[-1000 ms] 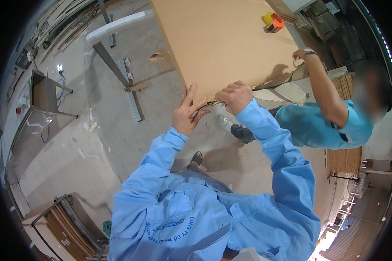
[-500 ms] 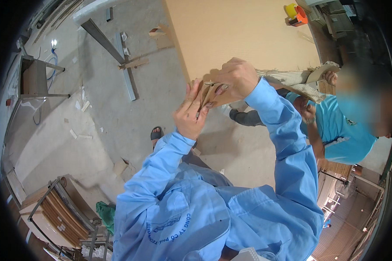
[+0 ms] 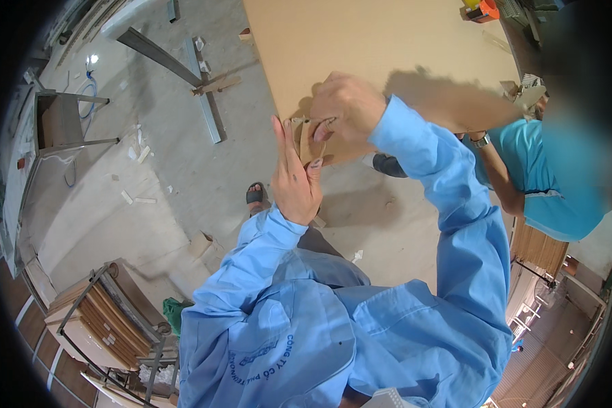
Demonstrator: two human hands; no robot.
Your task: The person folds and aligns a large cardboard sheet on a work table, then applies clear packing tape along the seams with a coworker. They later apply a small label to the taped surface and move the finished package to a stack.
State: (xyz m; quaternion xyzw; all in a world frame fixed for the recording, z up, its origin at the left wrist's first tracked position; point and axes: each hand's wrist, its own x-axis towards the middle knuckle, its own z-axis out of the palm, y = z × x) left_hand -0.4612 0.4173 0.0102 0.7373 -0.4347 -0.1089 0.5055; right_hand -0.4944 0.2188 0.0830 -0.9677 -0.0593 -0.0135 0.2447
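A large tan cardboard-covered slab (image 3: 387,47) reaches from the top of the view down to a near left corner between my hands. At that corner a folded, torn cardboard flap (image 3: 307,146) stands up. My left hand (image 3: 296,183) holds the corner from the left: its fingers lie straight along the outer side and its thumb presses the near face. Just above and to the right, my right hand (image 3: 350,105) is closed with bent fingers on the flap's upper part. Its fingertips are partly hidden, and it casts a shadow on the slab.
On the right a co-worker in a teal shirt (image 3: 557,183) bends by the slab, hands near torn cardboard (image 3: 529,95). An orange container (image 3: 483,11) sits at the top. Metal bars (image 3: 202,102) lie on the floor at left. Stacked boards (image 3: 102,326) stand on a cart lower left.
The fingers of my left hand have straightened along the corner. My right hand has shifted left and up. The co-worker's long corrugated strip no longer stretches beside my right wrist.
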